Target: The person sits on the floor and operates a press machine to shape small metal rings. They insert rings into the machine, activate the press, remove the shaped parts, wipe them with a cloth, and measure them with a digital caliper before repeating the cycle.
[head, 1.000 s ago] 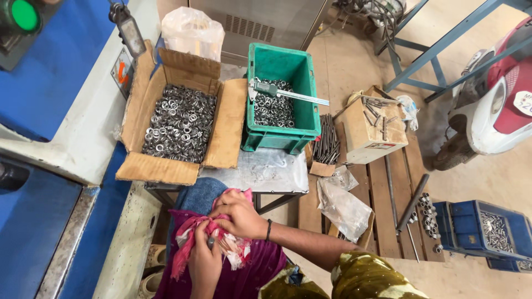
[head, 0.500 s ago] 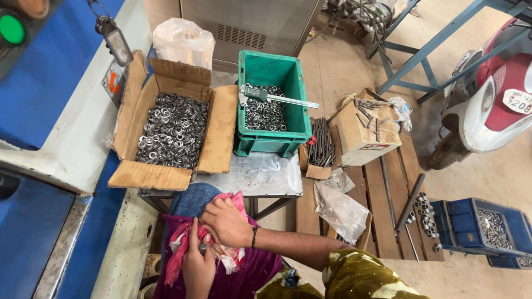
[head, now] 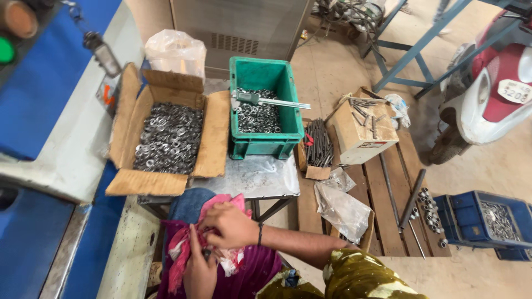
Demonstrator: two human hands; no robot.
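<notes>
Even daylight, soft shadows, a sharp middle.
My hands (head: 221, 243) at the bottom edge look slightly smeared; the steel table (head: 260, 177) throws a pale glare, the floor at right is brightest, and the frame bends toward its corners.

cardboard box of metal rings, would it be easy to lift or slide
Probably heavy: the cardboard box is heaped with metal rings. Its flaps splay open and look soft, so it may sag or spill if lifted. Sliding it seems safer.
</notes>
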